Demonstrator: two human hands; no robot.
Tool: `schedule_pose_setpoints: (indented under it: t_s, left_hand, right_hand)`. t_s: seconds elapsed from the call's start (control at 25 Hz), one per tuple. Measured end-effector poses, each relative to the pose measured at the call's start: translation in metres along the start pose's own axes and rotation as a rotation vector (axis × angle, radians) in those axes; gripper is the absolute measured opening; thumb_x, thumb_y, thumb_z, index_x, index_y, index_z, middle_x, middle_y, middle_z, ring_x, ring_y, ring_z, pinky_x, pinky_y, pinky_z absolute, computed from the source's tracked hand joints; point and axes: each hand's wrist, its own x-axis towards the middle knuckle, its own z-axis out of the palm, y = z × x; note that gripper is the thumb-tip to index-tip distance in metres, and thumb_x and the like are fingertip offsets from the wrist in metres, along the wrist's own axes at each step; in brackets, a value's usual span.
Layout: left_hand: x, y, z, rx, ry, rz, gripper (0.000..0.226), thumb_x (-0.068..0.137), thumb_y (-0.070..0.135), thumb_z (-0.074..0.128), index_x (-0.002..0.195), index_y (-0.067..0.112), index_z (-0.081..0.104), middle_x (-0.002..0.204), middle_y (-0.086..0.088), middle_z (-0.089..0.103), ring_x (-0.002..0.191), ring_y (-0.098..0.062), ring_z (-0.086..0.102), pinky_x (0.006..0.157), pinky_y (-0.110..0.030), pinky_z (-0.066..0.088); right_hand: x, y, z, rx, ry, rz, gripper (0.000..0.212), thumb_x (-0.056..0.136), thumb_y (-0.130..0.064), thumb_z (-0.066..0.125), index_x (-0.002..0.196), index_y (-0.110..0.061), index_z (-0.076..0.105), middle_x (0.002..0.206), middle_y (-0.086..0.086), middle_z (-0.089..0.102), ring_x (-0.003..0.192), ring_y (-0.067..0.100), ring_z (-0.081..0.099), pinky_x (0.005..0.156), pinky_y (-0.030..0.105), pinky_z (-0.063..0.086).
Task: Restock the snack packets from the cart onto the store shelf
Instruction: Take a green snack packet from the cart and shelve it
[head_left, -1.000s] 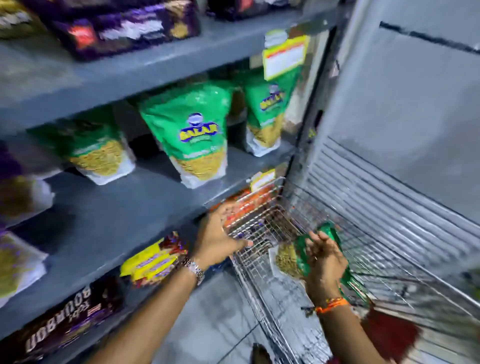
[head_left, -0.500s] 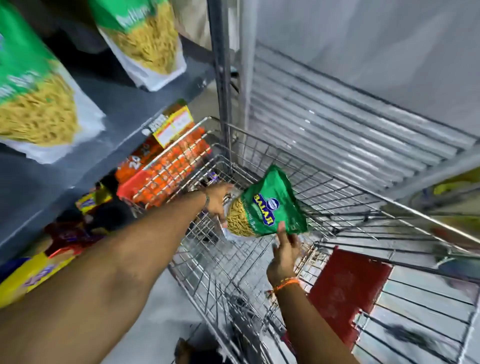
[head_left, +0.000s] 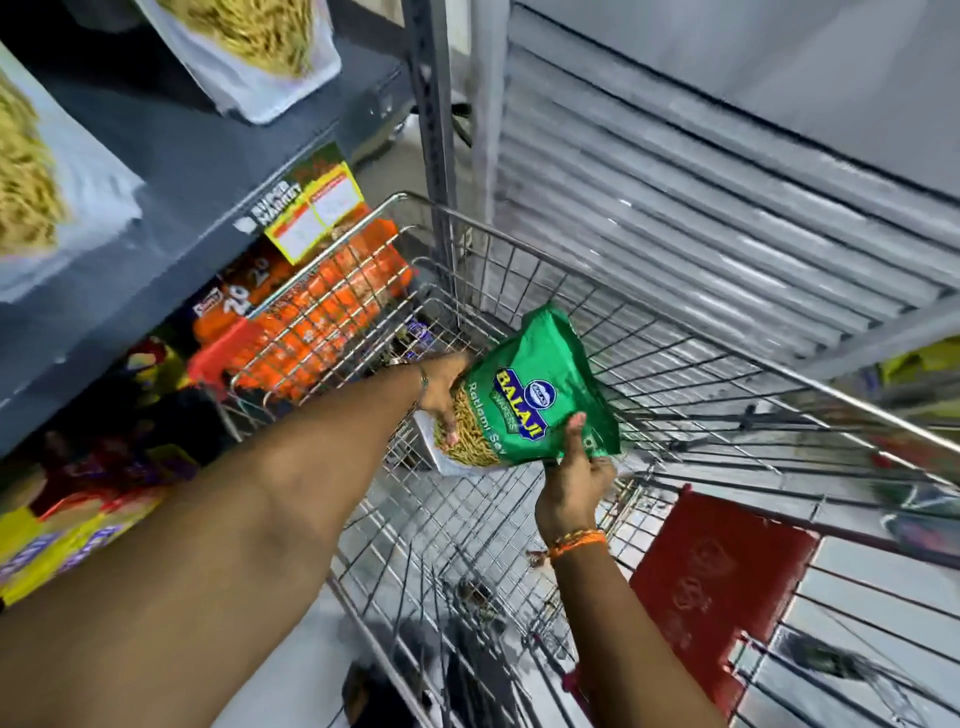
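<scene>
The green snack packet (head_left: 540, 400), a glossy foil pouch printed with a blue and yellow logo and a clear window showing thin yellow strands, was held tilted above the inside of the wire cart (head_left: 675, 374), its white bottom edge turned down and to the left. It was gripped at the lower right edge by the right hand (head_left: 571, 483), thumb pressed on the printed face and fingers curled behind. The left hand (head_left: 441, 395) was laid against the packet's left side, fingers spread over the window. Compared with half a second before, the packet was seen raised slightly and turned more toward the camera, and the left hand had come into contact with it where it had been just beside it. A metal bracelet was worn on the left wrist and an orange thread band (head_left: 576, 543) on the right. The cart was made of shiny steel mesh with a red plastic flap (head_left: 717, 587) at its near end. Beside it stood the dark grey store shelf (head_left: 197, 171), carrying similar pouches (head_left: 244, 47) above a yellow price label (head_left: 317, 208), with orange packs (head_left: 332, 306) on the level below
</scene>
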Motion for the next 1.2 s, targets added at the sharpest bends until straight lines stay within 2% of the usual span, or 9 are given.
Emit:
schedule_pose_setpoints:
  t_s: [0.16, 0.36, 0.48, 0.6, 0.76, 0.88, 0.96, 1.08, 1.2]
  left_hand:
    - [-0.044, 0.014, -0.015, -0.142, -0.028, -0.176, 0.102, 0.047, 0.013, 0.096, 0.135, 0.005, 0.046, 0.135, -0.006, 0.056, 0.119, -0.014, 0.051, 0.091, -0.012, 0.038]
    - [-0.126, 0.042, -0.048, -0.17, 0.232, -0.189, 0.096, 0.046, 0.024, 0.096, 0.128, 0.004, 0.051, 0.129, -0.012, 0.06, 0.115, -0.022, 0.056, 0.094, -0.027, 0.046]
    - [-0.196, 0.064, -0.068, -0.344, 0.418, -0.225, 0.093, 0.05, 0.02, 0.094, 0.129, 0.006, 0.047, 0.13, -0.003, 0.056, 0.117, -0.02, 0.053, 0.102, -0.03, 0.043]
    - [-0.277, 0.07, -0.082, -0.434, 0.698, -0.225, 0.088, 0.04, 0.028, 0.098, 0.117, 0.018, 0.057, 0.115, 0.009, 0.064, 0.105, -0.01, 0.06, 0.094, -0.025, 0.049]
    - [-0.371, 0.052, -0.082, -0.447, 1.047, -0.369, 0.078, 0.031, 0.044, 0.096, 0.098, 0.021, 0.063, 0.096, 0.011, 0.07, 0.09, -0.005, 0.065, 0.078, -0.026, 0.054]
    - [-0.433, 0.028, -0.083, -0.505, 1.225, -0.438, 0.07, 0.031, 0.042, 0.097, 0.093, 0.029, 0.066, 0.087, 0.013, 0.073, 0.077, 0.012, 0.063, 0.069, -0.019, 0.053]
    - [-0.466, 0.011, -0.084, -0.533, 1.309, -0.498, 0.069, 0.031, 0.044, 0.097, 0.092, 0.029, 0.067, 0.09, 0.011, 0.076, 0.082, 0.005, 0.068, 0.073, -0.021, 0.056]
    - [-0.496, -0.017, -0.088, -0.552, 1.381, -0.574, 0.068, 0.036, 0.035, 0.098, 0.096, 0.021, 0.069, 0.095, 0.003, 0.077, 0.086, -0.009, 0.07, 0.066, -0.011, 0.052]
    - [-0.506, -0.049, -0.093, -0.601, 1.45, -0.593, 0.067, 0.035, 0.033, 0.098, 0.092, 0.024, 0.067, 0.096, 0.002, 0.076, 0.09, -0.014, 0.072, 0.077, -0.025, 0.056]
  right_hand:
    - [-0.035, -0.031, 0.017, -0.036, -0.011, -0.063, 0.012, 0.086, -0.019, 0.07, 0.083, -0.02, 0.058, 0.097, 0.004, 0.072, 0.086, 0.017, 0.068, 0.095, 0.048, 0.052]
    - [-0.099, -0.083, 0.056, -0.069, -0.144, -0.196, 0.015, 0.087, -0.017, 0.07, 0.074, -0.024, 0.07, 0.083, -0.008, 0.074, 0.089, 0.019, 0.064, 0.096, 0.048, 0.05]
    - [-0.149, -0.115, 0.09, -0.132, -0.415, -0.305, 0.009, 0.091, -0.02, 0.065, 0.082, -0.018, 0.068, 0.091, 0.004, 0.073, 0.09, 0.024, 0.064, 0.091, 0.047, 0.054]
    - [-0.204, -0.13, 0.135, -0.245, -0.704, -0.367, 0.012, 0.092, -0.021, 0.062, 0.088, -0.01, 0.066, 0.084, 0.001, 0.075, 0.076, 0.016, 0.067, 0.071, 0.032, 0.059]
    - [-0.271, -0.107, 0.202, -0.366, -1.064, -0.444, 0.015, 0.089, -0.022, 0.064, 0.081, -0.012, 0.072, 0.082, -0.004, 0.076, 0.075, 0.014, 0.065, 0.069, 0.03, 0.058]
    - [-0.322, -0.07, 0.253, -0.444, -1.27, -0.508, 0.013, 0.09, -0.019, 0.066, 0.079, -0.014, 0.072, 0.076, -0.013, 0.074, 0.073, 0.005, 0.064, 0.068, 0.026, 0.055]
    - [-0.346, -0.039, 0.285, -0.526, -1.376, -0.537, 0.022, 0.09, -0.021, 0.066, 0.07, -0.014, 0.069, 0.065, -0.016, 0.069, 0.065, -0.001, 0.058, 0.061, 0.023, 0.049]
    - [-0.379, -0.007, 0.314, -0.594, -1.485, -0.508, 0.046, 0.088, -0.038, 0.068, 0.062, -0.002, 0.054, 0.061, -0.005, 0.054, 0.058, 0.004, 0.047, 0.056, 0.024, 0.039]
    - [-0.404, 0.019, 0.335, -0.645, -1.477, -0.519, 0.047, 0.091, -0.029, 0.066, 0.058, -0.022, 0.033, 0.055, -0.006, 0.026, 0.047, 0.002, 0.023, 0.049, 0.025, 0.022]
